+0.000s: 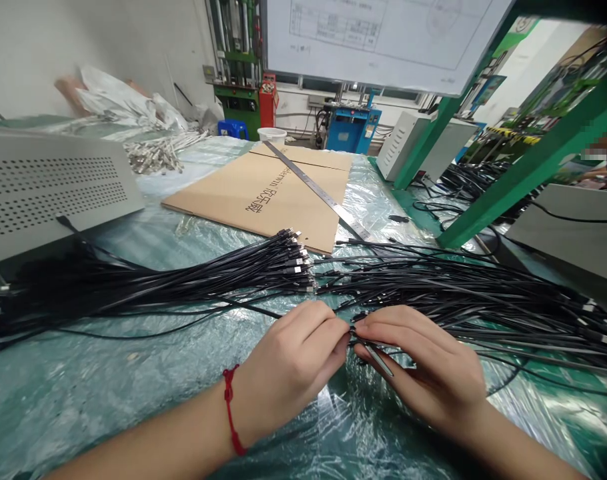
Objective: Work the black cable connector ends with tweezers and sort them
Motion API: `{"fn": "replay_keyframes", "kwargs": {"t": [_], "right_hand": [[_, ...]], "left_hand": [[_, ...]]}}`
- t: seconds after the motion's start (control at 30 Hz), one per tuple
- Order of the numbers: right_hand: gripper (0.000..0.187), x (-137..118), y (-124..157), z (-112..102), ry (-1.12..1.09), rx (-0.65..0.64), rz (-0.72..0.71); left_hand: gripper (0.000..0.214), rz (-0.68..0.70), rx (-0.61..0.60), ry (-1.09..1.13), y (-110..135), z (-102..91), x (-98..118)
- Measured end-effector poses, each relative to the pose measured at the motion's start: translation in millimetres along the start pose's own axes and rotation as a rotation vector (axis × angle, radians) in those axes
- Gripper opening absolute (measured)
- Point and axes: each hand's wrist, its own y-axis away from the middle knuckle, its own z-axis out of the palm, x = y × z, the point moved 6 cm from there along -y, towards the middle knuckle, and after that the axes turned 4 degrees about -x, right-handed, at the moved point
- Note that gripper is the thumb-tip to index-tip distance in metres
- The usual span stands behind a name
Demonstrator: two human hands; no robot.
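My left hand (296, 357), with a red string at the wrist, is closed in a pinch on the end of a thin black cable (378, 357). My right hand (423, 367) meets it fingertip to fingertip and pinches the same cable, which runs under its fingers. Just beyond both hands lies a bundle of black cables (183, 280) with metal plugs (301, 263) lined up at its right end. A looser spread of black cables (463, 287) fans out to the right.
Clear plastic sheet (108, 380) covers the green table. A flat cardboard sheet (263, 193) with a long steel ruler (318, 190) lies further back. A perforated grey metal box (48, 187) stands at left. Green frame posts (523, 167) rise at right.
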Motion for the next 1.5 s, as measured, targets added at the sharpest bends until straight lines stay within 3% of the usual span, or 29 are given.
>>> {"fn": "replay_keyframes", "kwargs": {"t": [0.13, 0.27, 0.4, 0.53, 0.63, 0.7, 0.83, 0.9, 1.17, 1.5], "right_hand": [[0.038, 0.2, 0.2, 0.7, -0.024, -0.007, 0.006], [0.034, 6.9, 3.0, -2.0, -0.055, 0.032, 0.061], [0.025, 22.9, 5.8, -3.5, -0.085, 0.080, 0.245], [0.015, 39.5, 7.2, 3.7, -0.297, 0.087, 0.484], [0.013, 42.8, 7.6, 7.4, -0.374, 0.078, 0.554], [0.014, 38.3, 6.7, 4.7, -0.296, 0.080, 0.483], [0.031, 16.9, 5.6, -1.2, -0.108, 0.080, 0.161], [0.038, 10.3, 6.3, -0.5, -0.081, 0.059, 0.079], [0.046, 4.1, 4.8, 0.7, -0.051, 0.034, 0.022], [0.037, 1.9, -1.7, 0.0, 0.000, 0.017, 0.021]], "left_hand": [[0.011, -0.002, -0.030, 0.003, 0.3, 2.2, -0.7], [0.013, 0.004, 0.014, 0.001, 0.1, 0.1, -0.8], [0.017, 0.011, 0.039, 0.001, 0.4, -1.9, -1.4], [0.025, 0.041, 0.003, -0.017, 1.0, -0.6, -3.4], [0.025, 0.066, -0.006, -0.039, 1.1, -0.8, -4.8], [0.022, 0.088, 0.000, -0.064, 0.8, -1.9, -4.1], [0.015, 0.104, -0.003, -0.106, -0.5, -3.0, -1.3], [0.015, 0.098, 0.000, -0.111, -0.9, -3.4, -0.7], [0.018, 0.098, -0.012, -0.119, -0.7, -2.2, -0.5], [0.021, 0.091, -0.085, -0.215, 1.0, 2.2, -0.9]]}}
